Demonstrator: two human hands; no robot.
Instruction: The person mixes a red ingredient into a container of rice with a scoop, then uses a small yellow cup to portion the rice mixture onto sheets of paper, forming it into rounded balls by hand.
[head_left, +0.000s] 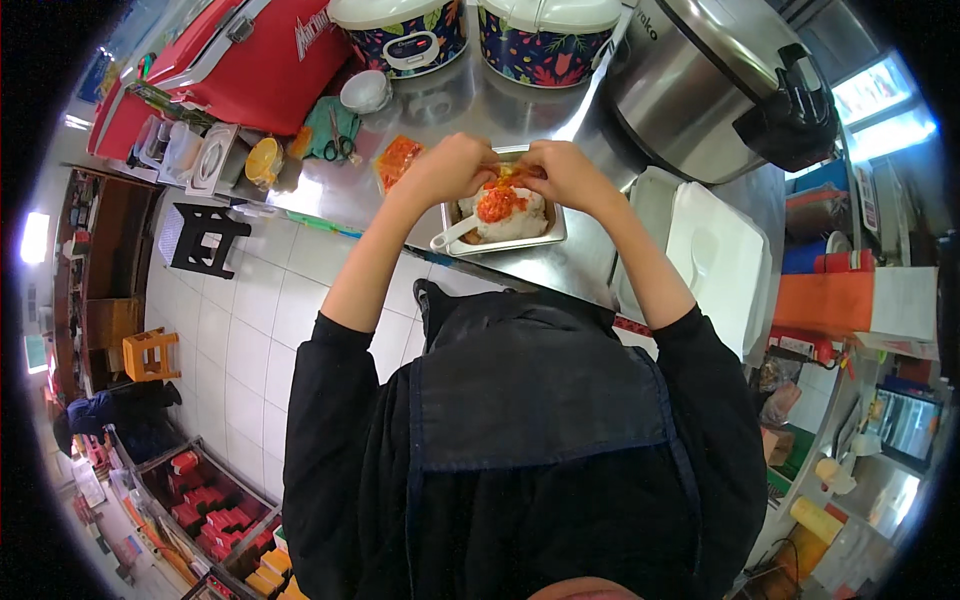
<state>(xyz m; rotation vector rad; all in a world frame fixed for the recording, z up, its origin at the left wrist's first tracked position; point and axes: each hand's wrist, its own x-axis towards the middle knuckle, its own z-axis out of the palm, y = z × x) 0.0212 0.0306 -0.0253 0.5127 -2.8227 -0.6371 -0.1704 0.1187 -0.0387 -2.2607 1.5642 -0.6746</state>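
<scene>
My left hand (458, 168) and my right hand (566, 174) are over the far part of a rectangular metal pan (510, 246) at the counter edge. Fingers of both are bent in close around something small and orange-yellow (507, 170), partly hidden, whose kind I cannot make out. White rice (522, 226) sits mounded in the pan, topped with a chopped red-orange food (500, 204). A white spoon (456, 233) rests in it, its handle over the near left corner. Beside my left wrist lies a clear packet of red-orange food (398, 158).
Green-handled scissors (338, 140), a white bowl (366, 92) and an orange-yellow cup (264, 162) stand left. Behind are two patterned pots (545, 50) and a large steel cooker (690, 80). A red cooler (240, 70) is far left; white trays (720, 250) lie right.
</scene>
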